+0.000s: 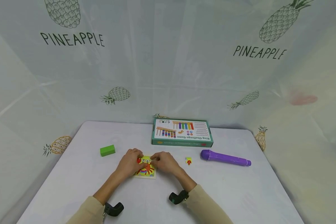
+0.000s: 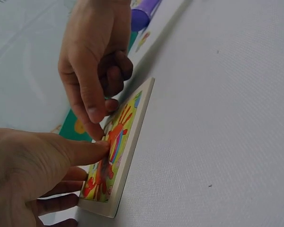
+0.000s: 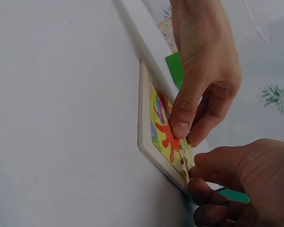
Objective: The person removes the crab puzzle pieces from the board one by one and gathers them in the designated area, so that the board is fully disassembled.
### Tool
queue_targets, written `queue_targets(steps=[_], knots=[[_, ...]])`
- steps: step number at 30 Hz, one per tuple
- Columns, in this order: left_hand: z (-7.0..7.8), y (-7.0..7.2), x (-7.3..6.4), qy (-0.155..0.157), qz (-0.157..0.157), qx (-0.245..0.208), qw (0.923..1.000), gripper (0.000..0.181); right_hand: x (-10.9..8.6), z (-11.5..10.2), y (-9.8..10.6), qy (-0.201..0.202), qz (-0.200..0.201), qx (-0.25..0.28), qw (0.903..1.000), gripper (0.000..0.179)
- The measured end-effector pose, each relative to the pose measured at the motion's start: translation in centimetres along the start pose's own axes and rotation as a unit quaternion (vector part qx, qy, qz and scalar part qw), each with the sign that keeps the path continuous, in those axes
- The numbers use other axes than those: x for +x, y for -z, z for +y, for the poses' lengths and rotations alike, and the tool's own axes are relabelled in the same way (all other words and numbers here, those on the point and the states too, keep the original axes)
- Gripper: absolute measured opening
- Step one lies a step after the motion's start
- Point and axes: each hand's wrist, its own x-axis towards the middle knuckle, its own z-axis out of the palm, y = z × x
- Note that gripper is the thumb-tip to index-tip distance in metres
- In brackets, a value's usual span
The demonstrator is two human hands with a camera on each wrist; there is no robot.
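A small wooden jigsaw puzzle (image 1: 145, 177) with a red crab picture lies flat on the table in the head view. My left hand (image 1: 130, 163) grips its left side, the thumb (image 2: 87, 152) pressing on the crab and the other fingers at the far edge. At the far right corner, my right hand (image 1: 165, 162) pinches a puzzle piece (image 3: 183, 164) between thumb and fingertips, low over the board; the fingers hide much of that piece. A loose yellow puzzle piece (image 1: 188, 161) with a red figure lies to the right of my right hand.
A green block (image 1: 107, 150) lies left of the puzzle. Behind it, a green and white game box (image 1: 182, 133) lies near the table's back edge. A purple microphone-shaped stick (image 1: 226, 157) is on the right. A pineapple-print sheet (image 1: 168, 62) hangs around the white table (image 1: 145, 205).
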Motion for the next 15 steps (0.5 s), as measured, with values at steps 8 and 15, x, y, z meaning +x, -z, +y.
queue_targets(steps=[8, 15], knots=[[-0.29, -0.32, -0.11, 0.016, 0.019, 0.061, 0.9979, 0.051, 0.66, 0.20, -0.05, -0.007, 0.002, 0.014, 0.9999, 0.018], [-0.68, -0.35, -0.06, 0.019, 0.019, 0.080, 0.9964, 0.049, 1.00, 0.34, -0.06, -0.002, 0.001, 0.023, 0.9997, 0.015]])
